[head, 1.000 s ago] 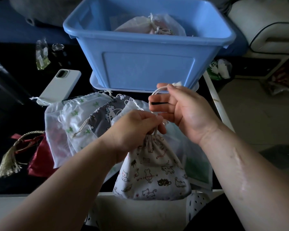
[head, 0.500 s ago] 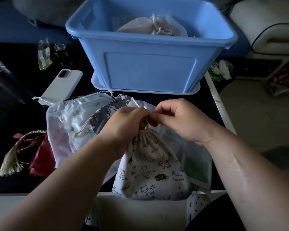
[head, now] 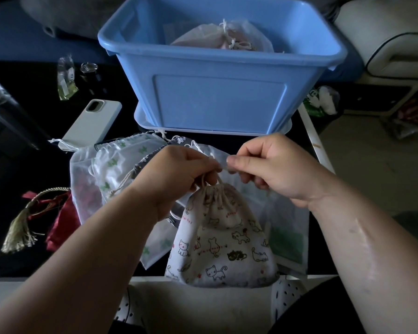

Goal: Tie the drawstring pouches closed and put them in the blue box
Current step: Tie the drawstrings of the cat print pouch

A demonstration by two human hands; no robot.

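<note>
Cat-print pouch (head: 222, 242): lies on the counter (head: 29, 169) on the near side of the blue box (head: 220, 102), in line with the box's front wall. Its bottom hangs over the counter edge farthest from the box. The neck is gathered and points toward the box, so the long axis runs straight from you to the box.

Drawstring (head: 218, 180): comes up out of the gathered neck into both your hands. Whether the knot is finished cannot be read; your fingers cover it.

Left grip (head: 176, 174): clenched on the cord right at the neck, knuckles up. Right grip (head: 273, 169): thumb and forefinger pinching the cord end, just beside the left. Both sit between the pouch body and the box wall, level with each other, neither clearly nearer the box.

Judgement: tying is in hand. After the knot, the pouch goes forward and up over the near rim. Carry it by the neck; the body will hang below and must pass above that rim.

Inside the box: one pale mesh pouch (head: 227, 34), tied.

Toward the box's near-left corner: a fan of loose pouches (head: 121, 165), part under your left forearm. Farther left of the box: a phone (head: 92, 124) and a red tasselled pouch (head: 60, 225).
</note>
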